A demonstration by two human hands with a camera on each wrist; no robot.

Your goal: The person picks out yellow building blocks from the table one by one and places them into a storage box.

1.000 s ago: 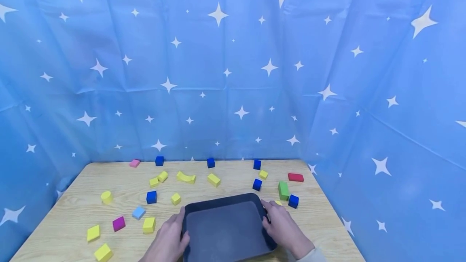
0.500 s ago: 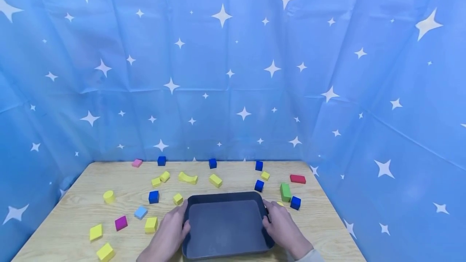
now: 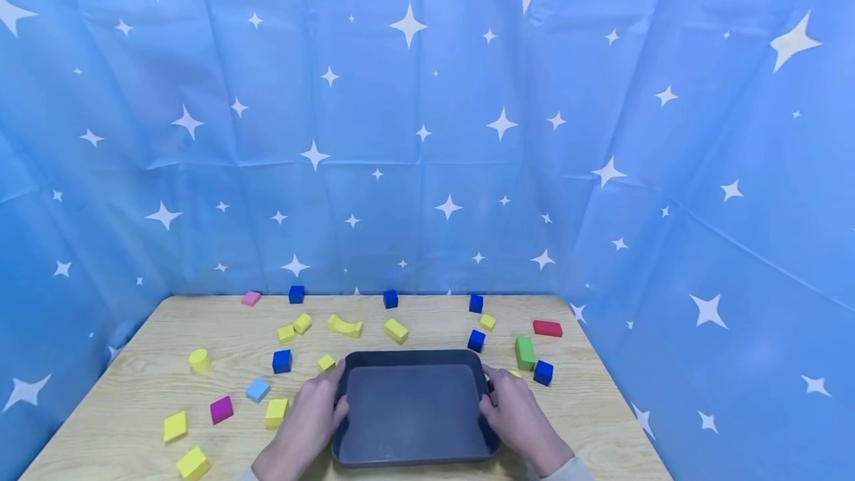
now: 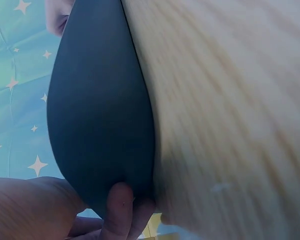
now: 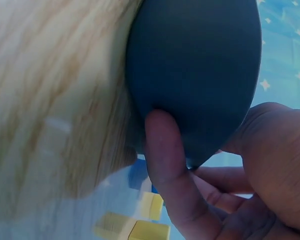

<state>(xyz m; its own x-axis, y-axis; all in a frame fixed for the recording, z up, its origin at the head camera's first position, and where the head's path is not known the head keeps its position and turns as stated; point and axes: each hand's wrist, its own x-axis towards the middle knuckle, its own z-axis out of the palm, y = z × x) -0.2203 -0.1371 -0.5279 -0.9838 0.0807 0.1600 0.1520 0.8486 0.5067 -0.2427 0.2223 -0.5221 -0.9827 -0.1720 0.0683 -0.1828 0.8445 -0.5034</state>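
The dark baking tray (image 3: 414,414), between the left hand (image 3: 306,413) and the right hand (image 3: 521,414), each clamped on its own side of it, should handle stiff, fairly light and slightly slick, best held by those opposite sides, though whether its base touches the bench (image 3: 597,421) is hard to tell.

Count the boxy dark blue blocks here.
6: three dark blue blocks along the far edge, one beyond the left hand, two beyond the right hand. Others may be hidden.
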